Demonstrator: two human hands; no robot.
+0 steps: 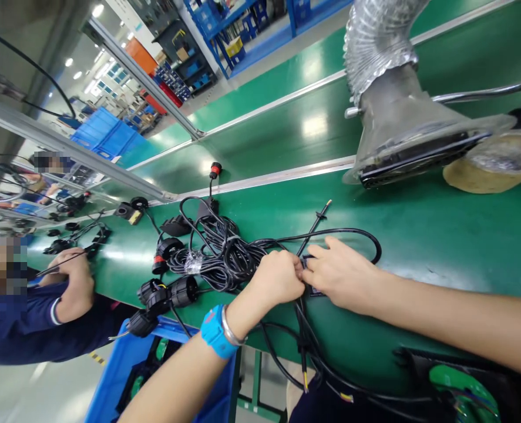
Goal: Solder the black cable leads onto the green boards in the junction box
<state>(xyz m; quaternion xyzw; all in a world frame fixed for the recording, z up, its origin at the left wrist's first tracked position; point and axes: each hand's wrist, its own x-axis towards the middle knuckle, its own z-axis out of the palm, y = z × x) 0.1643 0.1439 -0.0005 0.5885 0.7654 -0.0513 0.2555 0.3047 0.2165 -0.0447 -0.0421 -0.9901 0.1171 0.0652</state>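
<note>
Hands meet on the green belt: left hand fisted around black cables, right hand pinching them.

Head view, close above green bench

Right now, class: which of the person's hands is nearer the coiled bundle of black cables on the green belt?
Left. The left hand rests against the coiled cable bundle, at its right edge. The right hand lies farther right, beyond the left hand, fingers on a small black part where both hands meet.
</note>
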